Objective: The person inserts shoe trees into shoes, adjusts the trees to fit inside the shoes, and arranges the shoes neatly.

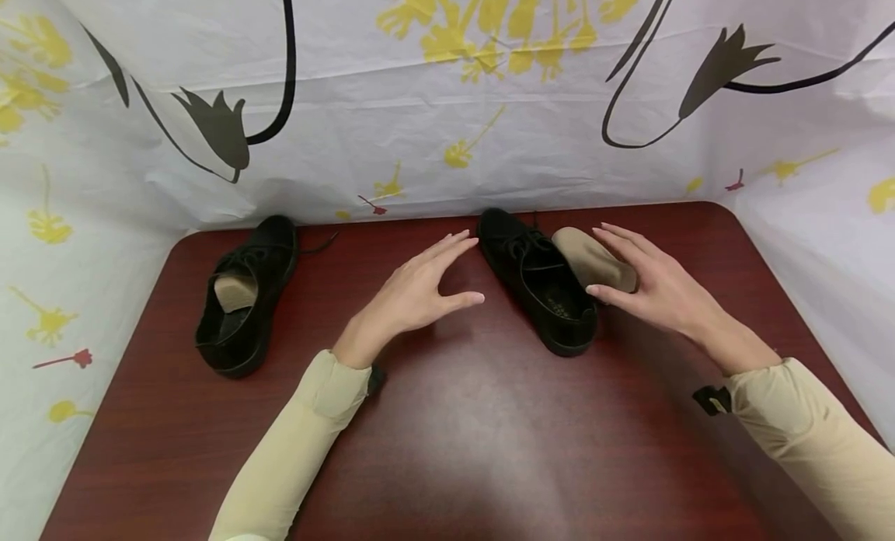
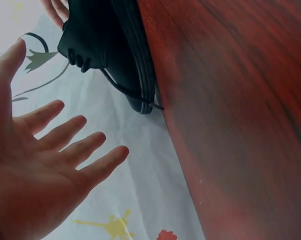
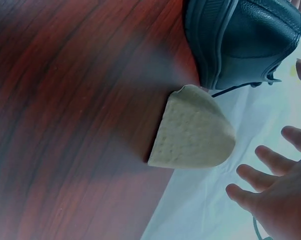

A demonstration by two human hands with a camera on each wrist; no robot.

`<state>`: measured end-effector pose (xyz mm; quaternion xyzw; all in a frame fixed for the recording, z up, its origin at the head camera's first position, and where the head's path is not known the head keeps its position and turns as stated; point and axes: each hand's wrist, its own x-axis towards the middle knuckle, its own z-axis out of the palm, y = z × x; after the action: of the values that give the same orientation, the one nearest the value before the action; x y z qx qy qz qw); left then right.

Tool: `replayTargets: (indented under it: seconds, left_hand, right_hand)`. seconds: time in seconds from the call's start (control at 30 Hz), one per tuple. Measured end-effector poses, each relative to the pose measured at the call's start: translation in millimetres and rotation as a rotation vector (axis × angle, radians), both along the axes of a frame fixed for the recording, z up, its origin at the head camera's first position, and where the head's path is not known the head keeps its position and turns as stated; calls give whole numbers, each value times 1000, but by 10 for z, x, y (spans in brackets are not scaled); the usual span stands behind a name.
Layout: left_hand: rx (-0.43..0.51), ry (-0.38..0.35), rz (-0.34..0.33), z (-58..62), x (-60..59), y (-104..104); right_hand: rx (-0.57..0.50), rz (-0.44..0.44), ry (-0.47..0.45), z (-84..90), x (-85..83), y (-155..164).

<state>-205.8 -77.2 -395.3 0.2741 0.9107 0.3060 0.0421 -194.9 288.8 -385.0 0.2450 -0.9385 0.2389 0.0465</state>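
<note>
A black lace-up shoe [image 1: 538,280] stands in the middle of the dark red table [image 1: 447,432], toe toward the far wall. A beige insole [image 1: 593,259] lies against its right side, partly raised. My left hand [image 1: 426,280] hovers just left of the shoe, fingers spread and holding nothing; the left wrist view shows its open palm [image 2: 45,165] facing the shoe [image 2: 108,45]. My right hand [image 1: 646,277] hovers over the insole's near end with fingers extended. In the right wrist view the insole [image 3: 193,132] lies free beside the shoe [image 3: 240,40], apart from my fingers [image 3: 270,185].
A second black shoe [image 1: 245,292] with a beige insole [image 1: 234,291] sticking out of it stands at the table's far left. A white cloth [image 1: 447,98] printed with yellow and black flowers walls the table at back and both sides.
</note>
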Motion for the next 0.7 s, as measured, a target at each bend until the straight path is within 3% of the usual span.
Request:
replayTargets:
  seconds: [0.23, 0.7]
  left_hand:
    - [39, 14, -36, -55, -59, 88]
    - [104, -23, -63, -78, -136, 264]
  right_hand:
    - [5, -16, -14, -62, -23, 72]
    - [-7, -23, 20, -241, 1, 212]
